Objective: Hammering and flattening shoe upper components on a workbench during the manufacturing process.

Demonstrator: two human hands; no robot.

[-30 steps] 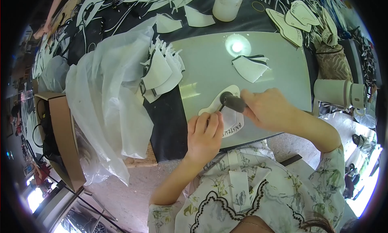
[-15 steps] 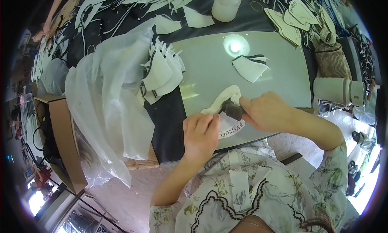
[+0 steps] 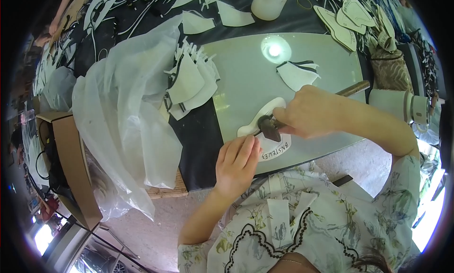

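My right hand [image 3: 314, 114] grips a small hammer [image 3: 270, 127] with a dark head and a wooden handle that sticks out to the right. The hammer head rests on a white curved cut piece [image 3: 267, 113] lying on a pale glass slab [image 3: 246, 83]. My left hand [image 3: 236, 166] presses its fingers flat on the near end of that white piece, just left of the hammer head. A printed white piece [image 3: 280, 150] lies under the hands at the slab's front edge.
A stack of white cut pieces [image 3: 189, 83] sits at the slab's left edge beside a large clear plastic bag [image 3: 127, 117]. Two more pieces [image 3: 298, 73] lie on the slab's far right. A white bottle [image 3: 268, 2], a cardboard box [image 3: 71, 154] and cream patterns [image 3: 350, 17] surround it.
The hammer head has come down lower and to the left onto the white piece. My left hand stays pressed on the piece's near end.
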